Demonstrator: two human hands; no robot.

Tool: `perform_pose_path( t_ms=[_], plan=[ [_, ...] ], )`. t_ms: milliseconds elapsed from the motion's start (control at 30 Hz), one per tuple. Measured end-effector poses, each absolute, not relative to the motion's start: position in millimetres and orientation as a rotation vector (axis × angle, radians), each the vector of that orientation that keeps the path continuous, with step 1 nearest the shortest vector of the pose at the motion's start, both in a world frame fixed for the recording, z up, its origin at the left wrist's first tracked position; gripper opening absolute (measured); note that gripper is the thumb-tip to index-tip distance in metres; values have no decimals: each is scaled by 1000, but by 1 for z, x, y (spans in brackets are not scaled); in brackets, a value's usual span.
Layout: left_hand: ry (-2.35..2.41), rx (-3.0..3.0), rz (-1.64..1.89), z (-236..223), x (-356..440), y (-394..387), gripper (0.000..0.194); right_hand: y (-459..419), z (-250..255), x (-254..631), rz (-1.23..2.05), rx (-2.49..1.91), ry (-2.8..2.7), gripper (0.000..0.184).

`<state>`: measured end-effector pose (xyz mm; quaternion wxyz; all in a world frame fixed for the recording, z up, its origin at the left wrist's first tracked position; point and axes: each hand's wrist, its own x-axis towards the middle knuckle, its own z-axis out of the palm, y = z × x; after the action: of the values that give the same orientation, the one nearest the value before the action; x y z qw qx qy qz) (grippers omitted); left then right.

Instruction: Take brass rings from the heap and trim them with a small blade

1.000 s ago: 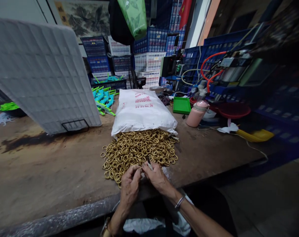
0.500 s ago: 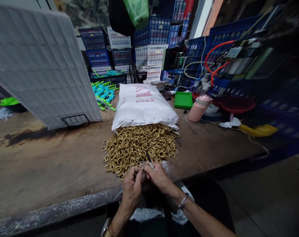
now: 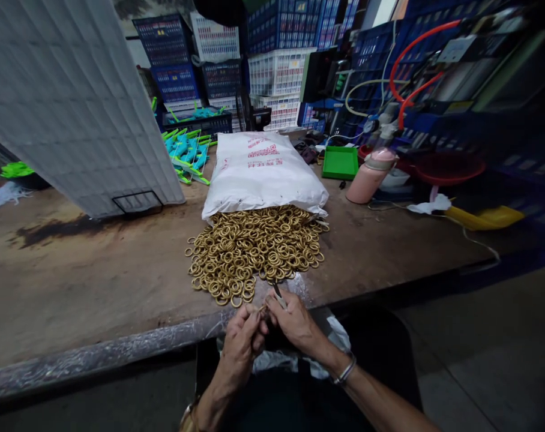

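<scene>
My left hand point(image 3: 240, 339) pinches a gold-coloured ring point(image 3: 261, 308) between thumb and forefinger, just off the near edge of the table. Across from it, my right hand point(image 3: 295, 321) is closed around a small knife point(image 3: 278, 294) with a dark tip and a pale grey handle. The fingertips of my right hand meet the ring's other side, and both sets of fingers partly hide it. Right beyond my hands, a heap of gold-coloured rings point(image 3: 254, 252) spreads out from the mouth of a white sack point(image 3: 266, 180) with red print.
A tall white padded panel point(image 3: 83, 114) stands on the left of the wooden table point(image 3: 96, 288). To the right are a green tray point(image 3: 340, 162), a pink bottle point(image 3: 370, 177) and a yellow scoop-like piece point(image 3: 484, 217). Stacked crates point(image 3: 277, 72) fill the back.
The camera view has tilted down a little, so the table sits higher in the picture. My hands stay together at the ring, slightly farther from the heap; the knife remains in my right hand.
</scene>
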<state>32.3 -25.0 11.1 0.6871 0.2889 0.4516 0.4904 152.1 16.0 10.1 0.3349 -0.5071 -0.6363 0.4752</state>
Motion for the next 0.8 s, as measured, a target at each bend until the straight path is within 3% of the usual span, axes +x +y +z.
perform_pose_path(
  t_ms=[200, 567, 800],
  plan=[
    [1061, 590, 1114, 10, 37, -26, 31, 6, -5, 163, 965, -1421, -2038, 11],
    [1180, 680, 1099, 10, 36, -22, 32, 3, -6, 162, 714, -1557, -2361, 27],
    [1232, 675, 1102, 10, 35, -23, 33, 3, 2, 159, 640, -1654, -2386, 25]
  ],
)
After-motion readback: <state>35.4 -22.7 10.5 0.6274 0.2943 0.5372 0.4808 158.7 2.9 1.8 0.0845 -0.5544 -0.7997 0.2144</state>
